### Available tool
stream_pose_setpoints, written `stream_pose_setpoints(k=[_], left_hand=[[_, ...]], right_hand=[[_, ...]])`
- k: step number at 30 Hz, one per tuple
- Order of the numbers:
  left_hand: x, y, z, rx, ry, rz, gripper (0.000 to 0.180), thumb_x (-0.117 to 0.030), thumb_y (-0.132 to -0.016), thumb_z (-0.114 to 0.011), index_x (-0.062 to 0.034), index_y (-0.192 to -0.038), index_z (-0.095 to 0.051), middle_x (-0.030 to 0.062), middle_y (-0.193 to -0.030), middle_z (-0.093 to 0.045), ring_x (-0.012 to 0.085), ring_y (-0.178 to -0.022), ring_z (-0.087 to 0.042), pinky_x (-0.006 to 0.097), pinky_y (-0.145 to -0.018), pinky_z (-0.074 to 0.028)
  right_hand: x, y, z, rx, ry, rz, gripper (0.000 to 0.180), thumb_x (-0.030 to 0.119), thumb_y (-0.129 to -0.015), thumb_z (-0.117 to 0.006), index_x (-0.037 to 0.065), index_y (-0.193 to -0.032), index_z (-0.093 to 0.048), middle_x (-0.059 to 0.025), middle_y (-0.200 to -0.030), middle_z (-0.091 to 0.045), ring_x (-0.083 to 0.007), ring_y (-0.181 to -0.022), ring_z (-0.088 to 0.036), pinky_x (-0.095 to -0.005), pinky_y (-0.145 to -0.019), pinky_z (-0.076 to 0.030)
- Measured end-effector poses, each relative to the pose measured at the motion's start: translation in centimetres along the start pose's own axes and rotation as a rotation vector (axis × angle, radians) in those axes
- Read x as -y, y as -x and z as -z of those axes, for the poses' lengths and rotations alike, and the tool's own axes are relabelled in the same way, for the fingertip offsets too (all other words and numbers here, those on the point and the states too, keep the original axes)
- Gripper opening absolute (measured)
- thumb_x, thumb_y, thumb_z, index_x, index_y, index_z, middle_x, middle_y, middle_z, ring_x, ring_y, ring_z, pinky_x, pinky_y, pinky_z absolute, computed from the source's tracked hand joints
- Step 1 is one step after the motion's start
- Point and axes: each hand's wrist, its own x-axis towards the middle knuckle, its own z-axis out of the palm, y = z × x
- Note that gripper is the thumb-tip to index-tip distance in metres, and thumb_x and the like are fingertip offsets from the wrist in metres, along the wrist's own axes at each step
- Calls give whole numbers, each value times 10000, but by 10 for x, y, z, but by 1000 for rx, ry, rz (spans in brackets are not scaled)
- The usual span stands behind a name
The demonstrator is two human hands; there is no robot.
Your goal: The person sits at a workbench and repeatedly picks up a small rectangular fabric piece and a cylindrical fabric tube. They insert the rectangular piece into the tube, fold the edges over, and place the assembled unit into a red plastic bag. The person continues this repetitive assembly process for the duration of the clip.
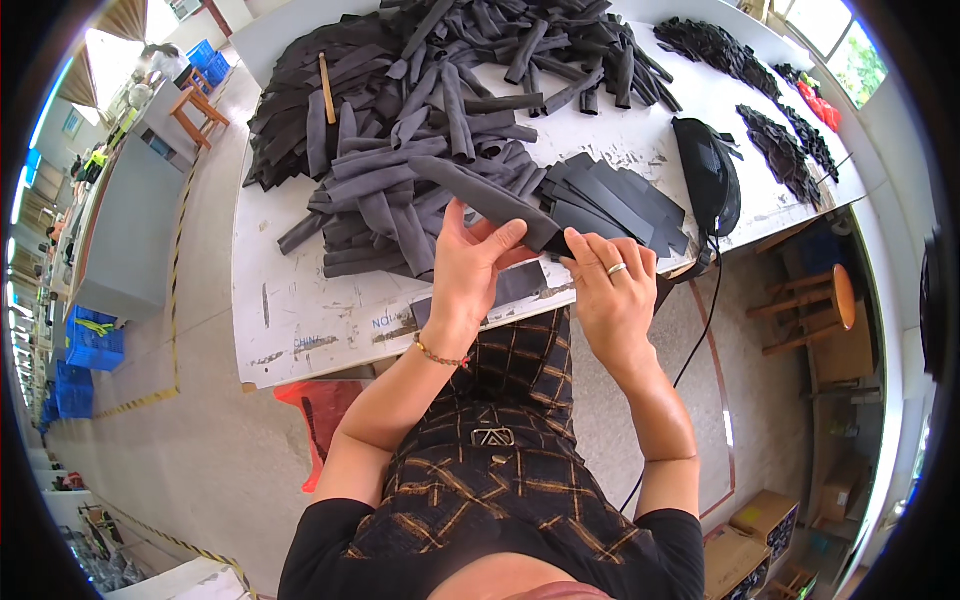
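My left hand (470, 265) grips a long dark grey fabric strip (470, 190) that slants up to the left over the white table (290, 310). My right hand (612, 285), with a ring on one finger, pinches the strip's lower right end near the table's front edge. Under the hands lies a flat dark piece (520, 282). To the left and behind is a big heap of rolled dark fabric strips (400, 140). To the right lies a stack of flat dark strips (615, 200).
A black mesh cap-like object (710, 175) with a black cable (700, 330) sits on the right of the table. More dark pieces (780, 140) lie at the far right. A wooden stick (326, 88) rests on the heap. Wooden stool (815, 300) at right, blue crates (92, 340) at left, cardboard boxes (750, 540) on the floor.
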Motion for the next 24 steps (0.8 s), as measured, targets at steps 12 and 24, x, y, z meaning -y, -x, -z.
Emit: stream_pose_setpoints(k=[12, 24], left_hand=[[10, -1, 3, 282, 230, 3, 292, -223, -1007, -579, -17, -1214, -601, 156, -1102, -698, 240, -1162, -609, 390, -1014, -478], [-8, -5, 20, 193, 125, -160, 268, -214, -1009, -566, -6, -1165, -629, 193, -1184, -677, 273, -1204, -600, 407, -1052, -463]], right_hand=[[35, 1, -23, 81, -323, -153, 515, 61, -755, -777, 30, -1202, -525, -152, -1112, -599, -351, -979, -571, -438, -827, -433], [18, 3, -22, 198, -414, -114, 367, 19, -758, -780, 28, -1033, -537, -163, -1076, -587, -370, -936, -601, -433, -773, -509]])
